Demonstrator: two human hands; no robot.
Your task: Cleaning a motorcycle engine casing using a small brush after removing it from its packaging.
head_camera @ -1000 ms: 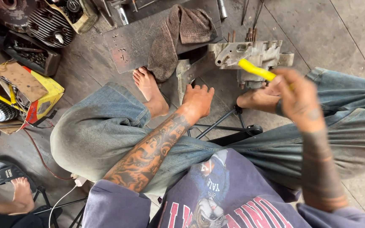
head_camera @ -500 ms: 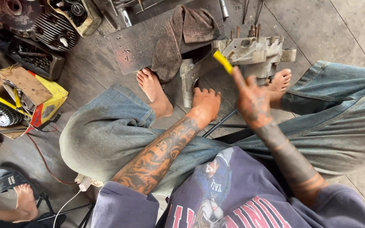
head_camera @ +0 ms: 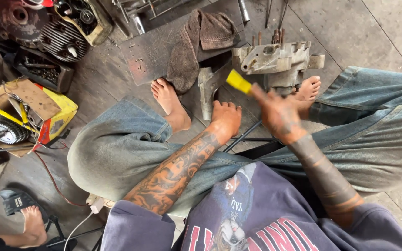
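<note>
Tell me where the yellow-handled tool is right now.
In the head view, the yellow-handled tool is in the right hand, up centre-right, just left of the grey metal engine casing on the floor.

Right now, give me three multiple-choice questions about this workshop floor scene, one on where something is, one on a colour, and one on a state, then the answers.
1. Where does the brown rag lie?
A. on the floor beyond the left foot
B. inside the yellow box
C. over the right knee

2. What colour is the handle in the right hand?
A. red
B. yellow
C. black

3. What is the left hand doing?
A. gripping the yellow handle
B. lifting the rag
C. resting fingers-down by the metal piece

Answers: 1 A, the rag is draped on the floor just past the bare left foot. 2 B, the handle sticking out of the right hand is bright yellow. 3 C, the left hand holds nothing and is planted low beside the grey metal piece.
</note>
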